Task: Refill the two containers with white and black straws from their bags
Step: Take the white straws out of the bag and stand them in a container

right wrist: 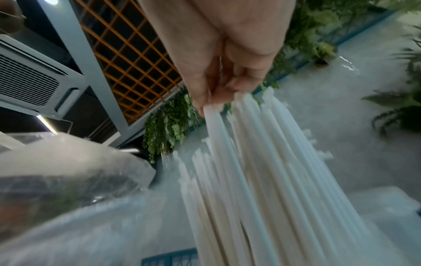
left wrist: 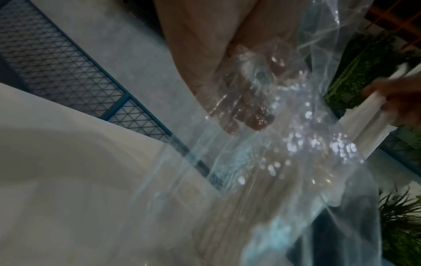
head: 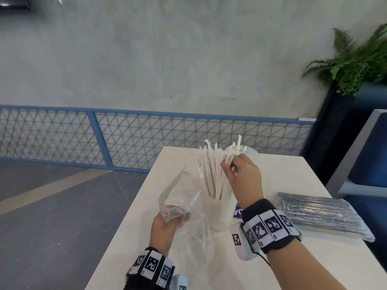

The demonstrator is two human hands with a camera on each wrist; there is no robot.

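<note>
A: Head view first. What do the hands have?
B: The left hand (head: 162,225) grips a clear bag (head: 180,197), crumpled and lifted above the table (head: 134,237), just left of the cup (head: 219,214). The right hand (head: 244,174) pinches the tops of the white straws (head: 209,172), which stand fanned out in that cup.
A: And the black straws?
B: In their bag (head: 322,216), lying flat on the table to the right, well apart from both hands. A second cup (head: 252,155) stands behind the right hand.
A: Left wrist view?
B: Fingers (left wrist: 255,115) curl into the clear bag (left wrist: 296,153), seen through the film. The table (left wrist: 68,162) lies below.
A: Right wrist view?
B: Blurred, but the fingertips (right wrist: 218,97) close on the upper ends of the white straws (right wrist: 250,171), which run down and away; the clear bag (right wrist: 68,171) shows at the left
</note>
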